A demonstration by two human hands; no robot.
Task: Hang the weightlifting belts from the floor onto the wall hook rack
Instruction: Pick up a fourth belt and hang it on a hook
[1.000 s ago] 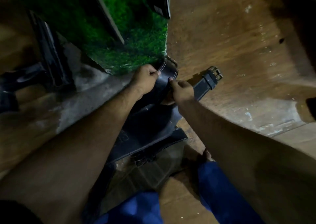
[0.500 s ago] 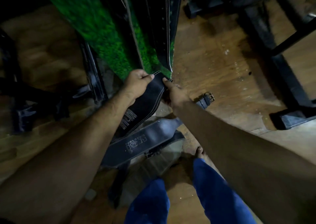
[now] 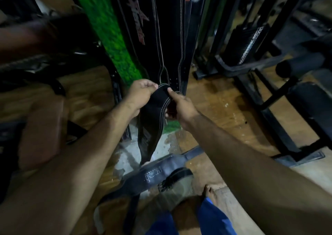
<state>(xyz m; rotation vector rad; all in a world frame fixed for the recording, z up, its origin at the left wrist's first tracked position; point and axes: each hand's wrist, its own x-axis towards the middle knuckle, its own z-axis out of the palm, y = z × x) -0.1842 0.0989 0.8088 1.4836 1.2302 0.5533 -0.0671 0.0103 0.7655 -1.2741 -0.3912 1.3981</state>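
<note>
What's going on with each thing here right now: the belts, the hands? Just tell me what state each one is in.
Left hand: closed on the held belt's top end.
Right hand: pinching the same end.
Held belt: lifted, dangling toward the floor, not yet hung.
Hanging belts: already up, hanging straight against the wall.
Floor belt: lying flat on the floor.
Second floor belt: on the floor, partly under the first.
</note>
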